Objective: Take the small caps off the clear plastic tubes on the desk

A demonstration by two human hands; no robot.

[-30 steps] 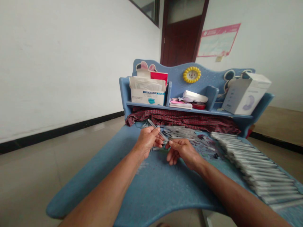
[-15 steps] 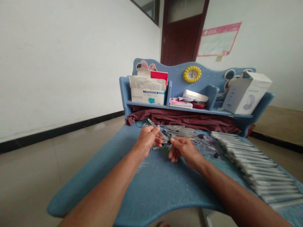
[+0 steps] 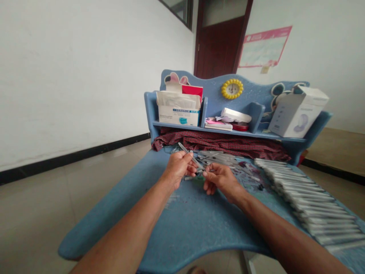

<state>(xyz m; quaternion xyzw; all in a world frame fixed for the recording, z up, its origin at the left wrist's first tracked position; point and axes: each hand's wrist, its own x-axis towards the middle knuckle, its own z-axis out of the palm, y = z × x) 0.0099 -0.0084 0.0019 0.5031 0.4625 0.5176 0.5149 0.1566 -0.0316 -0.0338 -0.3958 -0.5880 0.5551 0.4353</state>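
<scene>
A slim pen (image 3: 185,149) with a clear, greyish barrel slants down to the right above the desk. My left hand (image 3: 179,165) is closed around its middle, thumb on top. At the pen's lower end, my right hand (image 3: 219,178) pinches with thumb and forefinger, the other fingers curled under. Those fingertips partly hide the end, so small details there are unclear. Behind both hands lies a loose heap of pens and pen parts (image 3: 219,156), some clear and some dark.
A long row of similar pens (image 3: 313,201) lies side by side along the right of the blue desk (image 3: 182,232). Checked cloth (image 3: 225,144) is bunched under the shelf. On the shelf stand a mask box (image 3: 178,114), a white carton (image 3: 298,114) and a red tin (image 3: 240,126).
My right thumb and forefinger have shifted slightly at the pen's lower end, with the thumb now lower. My left hand and the pen stay almost still.
</scene>
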